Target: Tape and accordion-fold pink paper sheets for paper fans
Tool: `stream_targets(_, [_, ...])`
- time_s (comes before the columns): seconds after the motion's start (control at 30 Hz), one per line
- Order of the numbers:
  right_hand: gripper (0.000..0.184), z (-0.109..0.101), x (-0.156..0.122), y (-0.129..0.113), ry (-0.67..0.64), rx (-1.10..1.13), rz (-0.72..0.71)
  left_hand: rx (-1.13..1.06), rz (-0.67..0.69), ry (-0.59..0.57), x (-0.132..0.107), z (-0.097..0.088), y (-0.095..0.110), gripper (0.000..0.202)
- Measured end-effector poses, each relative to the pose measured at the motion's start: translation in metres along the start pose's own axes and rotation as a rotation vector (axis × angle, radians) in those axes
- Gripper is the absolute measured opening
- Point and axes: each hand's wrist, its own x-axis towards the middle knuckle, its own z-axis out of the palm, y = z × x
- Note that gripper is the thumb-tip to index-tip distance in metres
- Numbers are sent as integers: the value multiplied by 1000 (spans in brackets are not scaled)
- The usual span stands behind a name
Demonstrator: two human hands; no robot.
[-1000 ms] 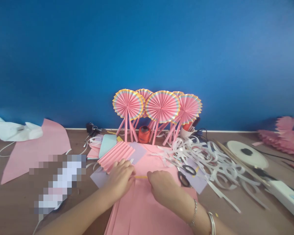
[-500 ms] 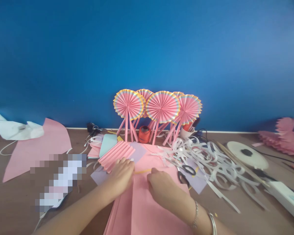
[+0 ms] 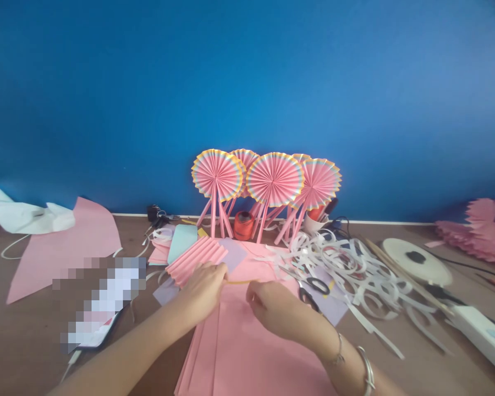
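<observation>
A large pink paper sheet (image 3: 256, 352) lies in front of me, with a thin yellow strip (image 3: 241, 282) along its far edge. My left hand (image 3: 202, 291) grips that edge at its left end, fingers curled and thumb side inward. At the right of the strip my right hand (image 3: 274, 311) is closed too, fingers bent down over the edge; its fingertips are partly hidden. More pink sheets (image 3: 193, 352) show beneath on the left. Just beyond my left hand lies a pleated pink paper piece (image 3: 198, 256).
Scissors (image 3: 309, 297) lie right of my right hand beside curled white paper strips (image 3: 346, 269). Behind stand several pleated paper fans (image 3: 274, 179) and a red tape roll (image 3: 243, 225). A phone (image 3: 107, 308) is at left, a power strip (image 3: 484, 335) at right.
Both hands stay at the sheet's far edge. The right hand has shifted slightly, its wrist lower and further right. The yellow strip sits a little farther away and the sheet's fold has changed slightly.
</observation>
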Motion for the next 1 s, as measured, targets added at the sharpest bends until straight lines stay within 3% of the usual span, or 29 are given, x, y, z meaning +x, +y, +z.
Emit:
stream_targets(0.13, [14, -3, 9, 4, 201, 34, 90, -31, 29, 5, -3, -5, 0, 19])
stream_targets(0.23, [21, -1, 14, 9, 314, 37, 66, -41, 43, 1, -5, -7, 0, 20])
stream_targets(0.33, [9, -3, 15, 11, 276, 40, 52, -62, 44, 5, -6, -7, -2, 20])
stream_targets(0.43, [13, -9, 14, 10, 227, 96, 46, -172, 33, 58, -8, -5, -5, 17])
stream_targets(0.7, [24, -20, 13, 16, 209, 333, -47, -780, -187, 146, -7, -5, -5, 11])
stream_targets(0.87, [23, -18, 10, 20, 174, 383, -4, -867, -251, 207, -9, -3, -7, 27])
stream_targets(1.0, [22, -16, 5, 18, 158, 385, 50, -896, -251, 153, -16, -4, -2, 36])
